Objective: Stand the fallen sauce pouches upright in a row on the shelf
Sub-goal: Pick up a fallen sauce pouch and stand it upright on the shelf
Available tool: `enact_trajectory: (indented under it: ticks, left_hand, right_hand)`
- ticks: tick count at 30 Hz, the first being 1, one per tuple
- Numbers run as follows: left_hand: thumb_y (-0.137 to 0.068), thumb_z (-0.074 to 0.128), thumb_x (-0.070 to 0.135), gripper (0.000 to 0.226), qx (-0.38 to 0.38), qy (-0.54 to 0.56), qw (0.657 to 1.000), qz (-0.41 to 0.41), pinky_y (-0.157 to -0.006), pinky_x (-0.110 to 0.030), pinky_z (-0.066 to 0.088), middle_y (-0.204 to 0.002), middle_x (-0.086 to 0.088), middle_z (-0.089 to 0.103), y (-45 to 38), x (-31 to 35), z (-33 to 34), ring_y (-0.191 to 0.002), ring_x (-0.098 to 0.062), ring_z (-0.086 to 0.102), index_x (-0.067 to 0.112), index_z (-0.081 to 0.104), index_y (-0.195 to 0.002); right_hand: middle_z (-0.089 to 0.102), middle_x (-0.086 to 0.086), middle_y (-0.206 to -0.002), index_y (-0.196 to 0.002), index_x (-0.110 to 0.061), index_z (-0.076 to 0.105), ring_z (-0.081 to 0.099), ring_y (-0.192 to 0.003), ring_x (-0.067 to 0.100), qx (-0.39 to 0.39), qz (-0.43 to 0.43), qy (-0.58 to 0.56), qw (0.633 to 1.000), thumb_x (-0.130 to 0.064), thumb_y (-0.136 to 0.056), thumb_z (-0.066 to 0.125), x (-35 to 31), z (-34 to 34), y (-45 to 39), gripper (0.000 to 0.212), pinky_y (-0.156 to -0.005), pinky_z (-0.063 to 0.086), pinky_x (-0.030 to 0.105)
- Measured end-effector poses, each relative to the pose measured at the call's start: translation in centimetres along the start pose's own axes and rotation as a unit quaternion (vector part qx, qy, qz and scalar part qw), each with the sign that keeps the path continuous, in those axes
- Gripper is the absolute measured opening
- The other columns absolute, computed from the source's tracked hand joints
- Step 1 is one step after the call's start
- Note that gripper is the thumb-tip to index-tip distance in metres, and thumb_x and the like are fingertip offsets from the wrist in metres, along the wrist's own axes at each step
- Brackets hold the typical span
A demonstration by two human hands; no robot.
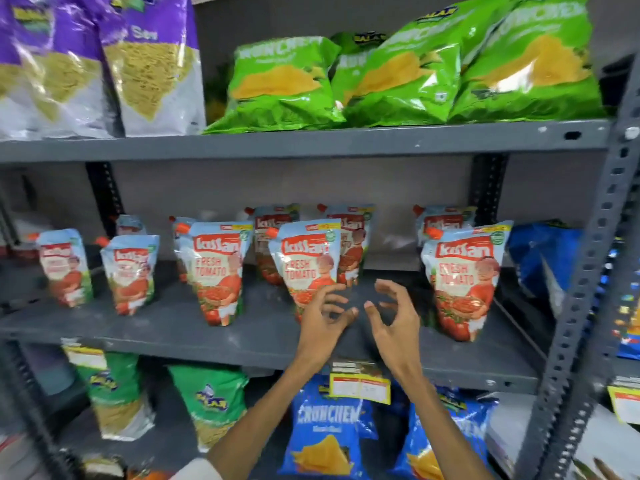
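Several tomato sauce pouches stand upright on the grey middle shelf (166, 327). The front row runs from a far-left pouch (65, 268) past a second pouch (130, 273) and a third pouch (219, 271) to a centre pouch (306, 261) and a right pouch (462, 282). More pouches (349, 237) stand behind them. My left hand (325, 318) hovers in front of the centre pouch's lower right, fingers spread and empty. My right hand (394, 311) is open beside it, over the bare gap between the centre and right pouches.
Green snack bags (415, 71) and purple-white bags (104, 64) fill the shelf above. Blue chip bags (322, 431) and green bags (211, 396) sit below, with a price tag (360, 388) on the shelf edge. A perforated steel upright (595, 258) stands at right, a blue bag (540, 258) beside it.
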State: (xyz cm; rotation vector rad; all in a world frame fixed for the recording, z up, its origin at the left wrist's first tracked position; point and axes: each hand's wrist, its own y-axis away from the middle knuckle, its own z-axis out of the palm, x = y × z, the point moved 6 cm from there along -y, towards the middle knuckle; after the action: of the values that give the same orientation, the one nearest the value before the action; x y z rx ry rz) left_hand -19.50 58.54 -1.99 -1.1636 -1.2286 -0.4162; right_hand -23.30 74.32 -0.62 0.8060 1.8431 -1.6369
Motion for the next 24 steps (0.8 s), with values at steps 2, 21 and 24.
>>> enact_trajectory:
  ticks: [2,21,24]
  left_hand:
    - [-0.081,0.078,0.009,0.026,0.028,0.005,1.0,0.001,-0.068,-0.026,0.058,-0.087,-0.003,0.071,-0.3,-0.3,-3.4,-0.078,-0.021,0.069,0.019,0.064,-0.102]
    - [-0.09,0.068,0.005,0.065,-0.117,0.0,0.987,-0.108,-0.1,-0.026,0.04,-0.146,-0.02,0.049,-4.9,-5.6,-8.1,-0.139,-0.032,0.045,0.002,0.037,-0.147]
    - [-0.088,0.07,0.008,0.063,-0.127,-0.003,0.987,-0.096,-0.099,-0.027,0.042,-0.142,-0.02,0.053,-4.8,-5.4,-6.5,-0.135,-0.031,0.049,0.004,0.042,-0.144]
  right_hand:
    - [0.061,-0.008,-0.125,-0.125,-0.022,0.055,0.058,-0.115,0.006,-0.039,0.015,-0.013,0.999,-0.016,-0.087,0.069,-0.1,3.5,-0.1,0.041,-0.095,0.051,0.025]
    - [0.058,0.0,-0.122,-0.134,-0.01,0.041,0.056,-0.118,0.019,-0.119,0.147,0.017,0.982,-0.004,-0.085,0.07,2.5,10.6,-1.7,0.058,-0.105,0.048,0.043]
    - [0.061,-0.002,-0.12,-0.131,-0.012,0.044,0.059,-0.116,0.018,-0.105,0.141,0.021,0.984,-0.003,-0.084,0.07,3.1,8.9,-1.8,0.054,-0.103,0.049,0.044]
